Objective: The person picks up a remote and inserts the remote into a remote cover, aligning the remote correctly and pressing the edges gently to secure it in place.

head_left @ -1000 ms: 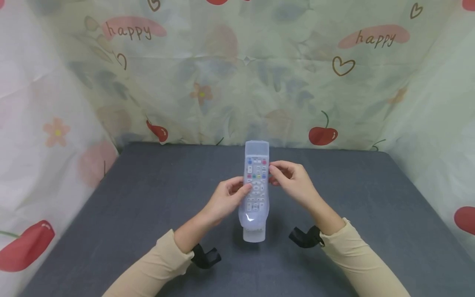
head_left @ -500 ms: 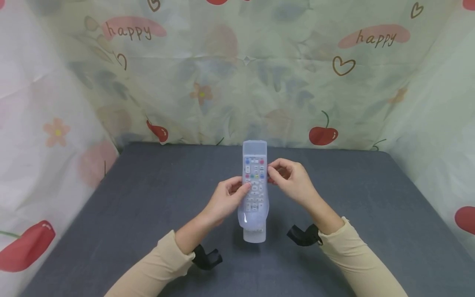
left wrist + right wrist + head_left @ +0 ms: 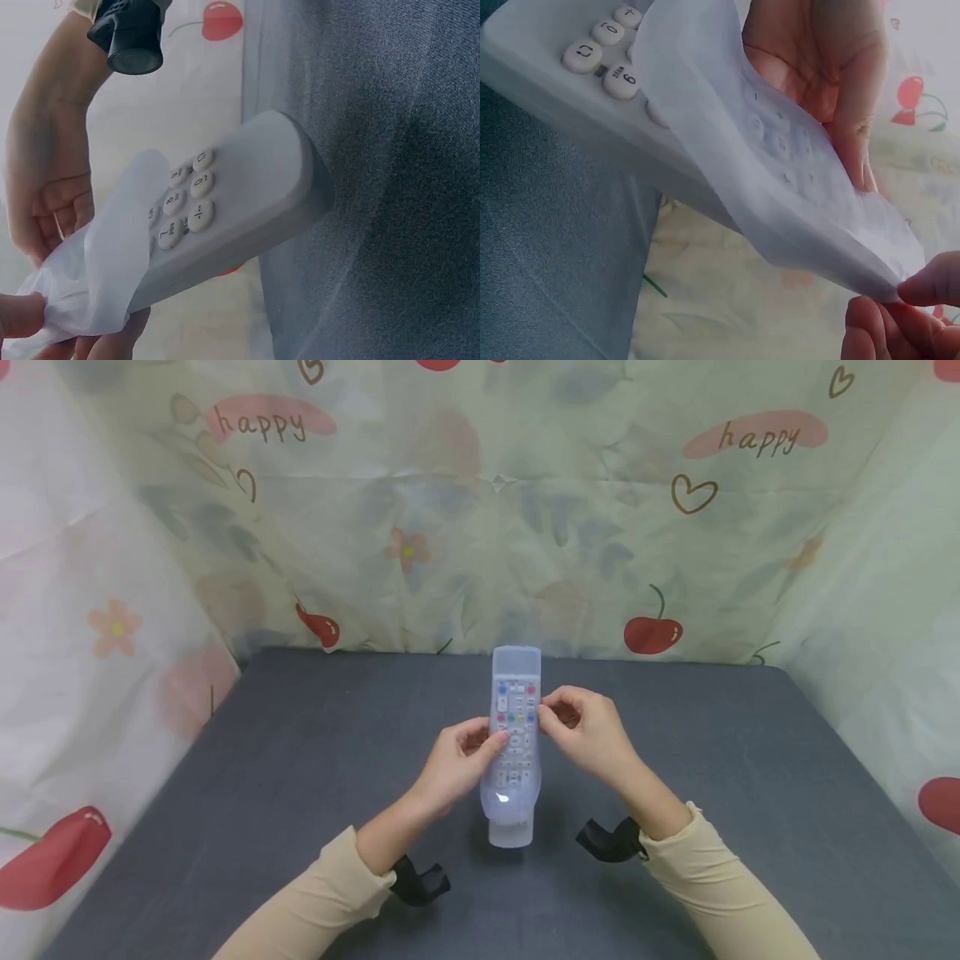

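A white remote control (image 3: 247, 169) is held upright over the table, partly inside a translucent, soft remote cover (image 3: 516, 662). Its lower end (image 3: 511, 835) sticks out of the cover's mouth, with number buttons bare in both wrist views. The cover's top end stands above the upper buttons, which show through it. My left hand (image 3: 457, 758) grips the covered remote by its left side, thumb on the front. At the right edge, my right hand (image 3: 591, 733) pinches the cover between thumb and fingers; the right wrist view shows these fingertips (image 3: 866, 322) at its side edge.
A dark grey cloth-topped table (image 3: 300, 760) lies beneath the hands. Printed curtains (image 3: 495, 560) with cherries, hearts and flowers stand behind and at both sides. Black straps with mounts (image 3: 611, 842) sit on both wrists, below the beige sleeves (image 3: 720, 885).
The remote and cover tilt slightly and shift a little left, while my right hand slides slightly down along the cover's edge. My left hand keeps its grip.
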Demonstrator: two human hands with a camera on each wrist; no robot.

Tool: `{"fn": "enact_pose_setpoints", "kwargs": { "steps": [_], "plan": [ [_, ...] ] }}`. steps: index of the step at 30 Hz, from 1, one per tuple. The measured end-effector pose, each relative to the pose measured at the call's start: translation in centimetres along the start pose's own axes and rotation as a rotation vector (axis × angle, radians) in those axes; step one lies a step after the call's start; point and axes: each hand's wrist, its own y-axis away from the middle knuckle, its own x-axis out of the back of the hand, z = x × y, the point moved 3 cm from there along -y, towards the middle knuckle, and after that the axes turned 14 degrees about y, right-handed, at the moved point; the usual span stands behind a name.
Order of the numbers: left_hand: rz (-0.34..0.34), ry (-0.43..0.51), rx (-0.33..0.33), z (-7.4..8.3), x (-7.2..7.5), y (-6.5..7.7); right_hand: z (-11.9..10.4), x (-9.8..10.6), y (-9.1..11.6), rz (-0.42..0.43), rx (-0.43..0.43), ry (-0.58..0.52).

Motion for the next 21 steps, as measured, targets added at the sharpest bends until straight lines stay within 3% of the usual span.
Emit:
{"fn": "enact_pose_setpoints", "kwargs": {
  "steps": [6,12,21],
  "plan": [
    [0.010,0.015,-0.017,-0.3,0.0,-0.1,-0.5,-0.1,0.1,0.079,0.037,0.070],
    [0.011,0.097,-0.006,-0.4,0.0,-0.2,-1.1,-0.3,0.6,0.157,0.076,0.225],
    [0.118,0.143,0.024,-1.0,-0.2,-0.1,-1.4,-1.2,1.0,0.236,0.151,0.346]
  ]
}}
